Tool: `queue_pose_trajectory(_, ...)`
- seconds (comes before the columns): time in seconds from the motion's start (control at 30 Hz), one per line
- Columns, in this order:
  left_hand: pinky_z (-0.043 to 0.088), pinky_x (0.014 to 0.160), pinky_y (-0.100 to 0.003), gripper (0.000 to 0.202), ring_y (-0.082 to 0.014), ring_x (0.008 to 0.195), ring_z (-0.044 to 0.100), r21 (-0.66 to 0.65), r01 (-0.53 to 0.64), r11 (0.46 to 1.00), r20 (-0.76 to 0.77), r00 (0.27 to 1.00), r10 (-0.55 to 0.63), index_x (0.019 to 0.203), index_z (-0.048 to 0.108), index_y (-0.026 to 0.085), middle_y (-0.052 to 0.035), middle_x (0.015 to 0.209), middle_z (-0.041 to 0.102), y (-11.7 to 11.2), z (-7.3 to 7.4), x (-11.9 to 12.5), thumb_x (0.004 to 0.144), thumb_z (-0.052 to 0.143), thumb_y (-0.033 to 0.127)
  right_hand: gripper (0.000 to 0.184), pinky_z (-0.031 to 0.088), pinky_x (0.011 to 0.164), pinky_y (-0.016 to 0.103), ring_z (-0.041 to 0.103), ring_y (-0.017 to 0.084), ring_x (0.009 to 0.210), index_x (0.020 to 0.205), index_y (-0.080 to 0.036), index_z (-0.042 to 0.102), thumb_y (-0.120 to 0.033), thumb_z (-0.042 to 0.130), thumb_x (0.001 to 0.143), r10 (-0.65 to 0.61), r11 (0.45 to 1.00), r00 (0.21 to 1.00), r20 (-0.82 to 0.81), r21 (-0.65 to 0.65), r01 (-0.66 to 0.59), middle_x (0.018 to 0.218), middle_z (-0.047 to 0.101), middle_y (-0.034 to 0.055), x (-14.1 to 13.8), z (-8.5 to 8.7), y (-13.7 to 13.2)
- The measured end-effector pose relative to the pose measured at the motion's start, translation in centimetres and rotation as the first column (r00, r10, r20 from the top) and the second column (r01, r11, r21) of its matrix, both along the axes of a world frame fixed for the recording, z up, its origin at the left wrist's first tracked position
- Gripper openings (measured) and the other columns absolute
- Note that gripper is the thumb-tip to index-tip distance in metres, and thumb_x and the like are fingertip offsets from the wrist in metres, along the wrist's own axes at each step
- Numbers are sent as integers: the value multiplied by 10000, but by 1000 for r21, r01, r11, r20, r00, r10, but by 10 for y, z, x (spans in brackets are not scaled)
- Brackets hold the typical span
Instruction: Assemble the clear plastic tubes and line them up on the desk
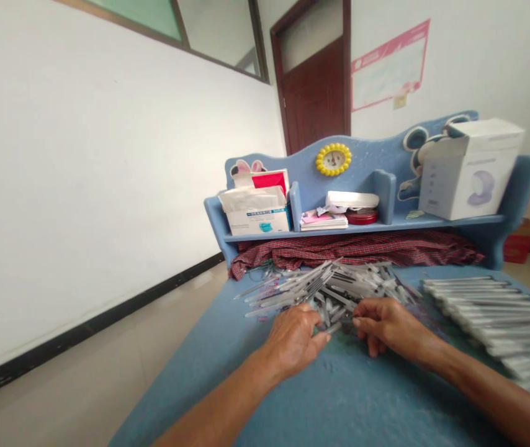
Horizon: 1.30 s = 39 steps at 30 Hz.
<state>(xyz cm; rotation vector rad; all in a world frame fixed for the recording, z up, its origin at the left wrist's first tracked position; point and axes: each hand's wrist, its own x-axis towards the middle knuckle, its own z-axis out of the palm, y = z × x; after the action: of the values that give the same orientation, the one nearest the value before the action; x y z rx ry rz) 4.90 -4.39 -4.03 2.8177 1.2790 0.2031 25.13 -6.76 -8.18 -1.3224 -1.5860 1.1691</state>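
Observation:
A loose heap of clear-barrelled pens (288, 293) lies on the blue desk in front of me, pointing in many directions. My left hand (295, 338) is closed at the heap's near edge, thumb against fingers, on a translucent pen (334, 328) whose end sticks out to the right. Facing it, my right hand (383, 326) has its thumb and forefinger pinched together beside a small dark piece, too blurred to name. A short gap separates the two hands. To the right, many pens (493, 310) are laid side by side in a row.
The blue desk (339, 397) has a raised shelf holding a mask box (260, 217), a red round tin (362, 216) and a large white box (474, 174). Red plaid cloth (339, 247) is bunched under the shelf. A white wall (107, 155) stands to the left.

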Motion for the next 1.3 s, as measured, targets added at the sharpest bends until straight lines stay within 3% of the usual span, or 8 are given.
queue_pose_trajectory(0.17,407,658,-280,242,-210,769,599,84,-77,993,-123,989,87,785,641,183,-76,810,637,8,29,-10,824,452,330,183,361,356,193,550,88,380,750,-155,516,-337,497,762,-2,1000,1000,17,15,2,604,564,-34,-2,0,-1)
queue_pose_trajectory(0.33,420,700,-320,213,-255,866,608,162,-303,939,-232,913,335,805,650,166,-123,868,661,55,52,-39,816,443,215,188,349,363,187,541,82,381,717,-159,513,-342,503,757,-2,1000,1000,23,20,1,582,546,-41,-2,4,-3)
queue_pose_trajectory(0.63,487,745,-360,248,-170,861,589,74,-397,915,-249,881,403,1010,567,150,-51,990,598,122,21,-72,842,527,328,157,331,364,179,540,80,383,715,-157,515,-303,492,769,3,1000,999,43,21,-3,588,546,-33,-5,5,-2)
queue_pose_trajectory(0.73,460,696,-304,129,-155,777,582,50,-385,922,-195,901,387,849,599,152,-34,850,612,128,19,-77,826,542,265,169,322,362,177,536,77,379,710,-155,516,-314,500,767,-1,1000,1000,19,21,1,589,548,-34,-5,4,-1)
queue_pose_trajectory(0.83,379,628,-246,132,-148,697,546,55,-343,938,-112,931,347,632,558,169,-18,668,584,123,28,-80,751,520,127,212,325,353,184,535,87,367,689,-157,516,-355,514,763,-13,1000,999,-35,14,13,549,539,-41,-5,4,-1)
queue_pose_trajectory(1.03,331,558,-208,144,-126,623,480,-86,-76,993,111,990,86,777,549,175,24,663,519,78,45,-51,781,429,256,311,341,338,184,558,101,373,788,-145,572,-446,582,713,-71,997,970,-232,21,78,599,605,-15,-6,13,-3)
queue_pose_trajectory(1.13,340,565,-204,150,-119,632,470,-296,114,948,284,958,-26,788,551,170,29,684,504,53,43,-25,772,433,262,336,351,338,190,559,108,368,829,-140,590,-442,621,687,-107,990,946,-307,59,131,610,624,-5,-6,21,-4)
queue_pose_trajectory(1.3,349,572,-200,126,-106,614,443,-382,218,898,353,933,-76,782,558,183,38,678,496,31,38,3,762,445,234,352,363,340,201,559,119,364,862,-140,599,-438,641,678,-137,976,921,-365,109,189,601,632,-4,-3,26,-3)
